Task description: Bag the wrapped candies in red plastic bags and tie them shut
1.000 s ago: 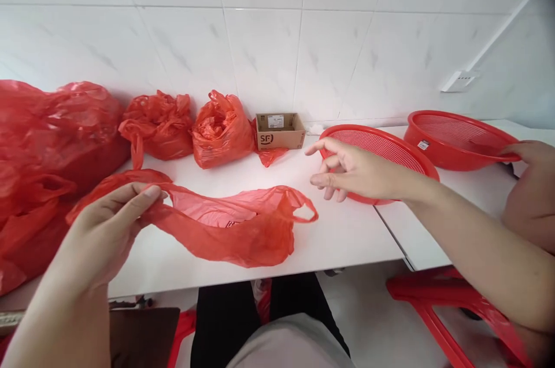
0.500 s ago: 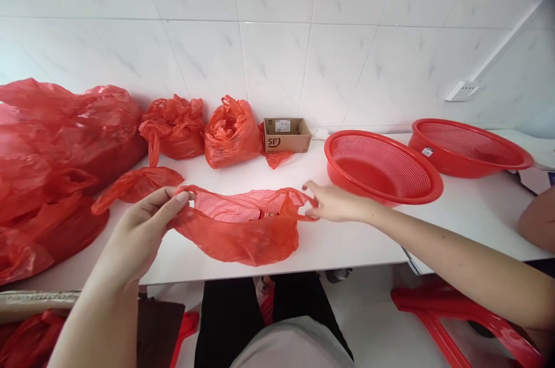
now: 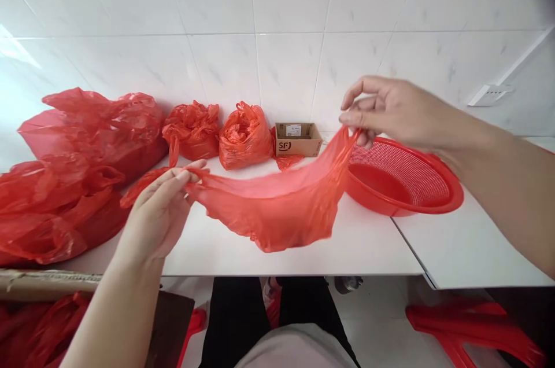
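Observation:
A thin red plastic bag [image 3: 277, 214] hangs between my two hands above the white table, its mouth stretched wide. Thumb and fingers of my left hand [image 3: 162, 203] pinch one handle at the left. Higher up on the right, my right hand [image 3: 385, 110] grips the other handle, in front of the rim of a red colander basket [image 3: 416, 206]. The bag sags in the middle and its bottom is bunched; whether anything lies inside cannot be made out.
Filled red plastic bags [image 3: 87, 136] crowd the table's left side. Two smaller bags [image 3: 245, 136] and an open cardboard box [image 3: 298, 148] stand by the tiled wall. Below left, a carton [image 3: 52, 284] holds red bags. A red stool [image 3: 472, 327] stands under the table at right.
My right hand has risen and moved right, lifting its side of the bag. The bag has come up off the table, and my left hand has risen slightly. The view has shifted a little.

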{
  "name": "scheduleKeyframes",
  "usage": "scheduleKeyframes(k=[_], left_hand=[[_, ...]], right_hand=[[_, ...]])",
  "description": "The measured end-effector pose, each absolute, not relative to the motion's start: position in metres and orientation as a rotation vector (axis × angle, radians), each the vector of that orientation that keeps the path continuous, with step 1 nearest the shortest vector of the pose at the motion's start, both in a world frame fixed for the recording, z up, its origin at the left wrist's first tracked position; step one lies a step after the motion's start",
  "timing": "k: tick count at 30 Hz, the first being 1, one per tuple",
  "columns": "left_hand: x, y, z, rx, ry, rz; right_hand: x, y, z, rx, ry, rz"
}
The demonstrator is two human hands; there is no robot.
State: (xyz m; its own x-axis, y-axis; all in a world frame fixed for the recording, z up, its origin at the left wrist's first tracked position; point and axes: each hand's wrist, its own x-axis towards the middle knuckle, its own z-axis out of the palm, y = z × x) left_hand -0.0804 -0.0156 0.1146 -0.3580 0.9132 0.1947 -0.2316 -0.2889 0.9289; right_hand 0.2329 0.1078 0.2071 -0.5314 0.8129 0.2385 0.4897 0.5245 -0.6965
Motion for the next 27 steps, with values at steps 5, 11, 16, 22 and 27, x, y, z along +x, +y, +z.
scheduleKeyframes(k=[5, 11, 16, 22, 27], left_hand=[[-0.054, 0.004, 0.133, 1.180, 0.901, 1.551], [-0.022, 0.030, 0.148, 1.568, 1.126, 0.759], [-0.016, 0.044, 0.145, 1.565, 1.318, 0.847], [-0.038, 0.046, 0.131, 1.263, 1.207, 0.977], [-0.052, 0.043, 0.128, 1.504, 1.096, 0.851]], right_hand=[[0.212, 0.103, 0.223, -0.993, -2.386, 0.761], [0.158, 0.083, 0.218, -0.590, -2.501, 0.922], [0.137, 0.097, 0.190, -0.365, -2.372, 0.916], [0.151, 0.117, 0.147, -0.488, -2.403, 1.009], [0.164, 0.079, 0.154, -0.325, -2.407, 1.053]])
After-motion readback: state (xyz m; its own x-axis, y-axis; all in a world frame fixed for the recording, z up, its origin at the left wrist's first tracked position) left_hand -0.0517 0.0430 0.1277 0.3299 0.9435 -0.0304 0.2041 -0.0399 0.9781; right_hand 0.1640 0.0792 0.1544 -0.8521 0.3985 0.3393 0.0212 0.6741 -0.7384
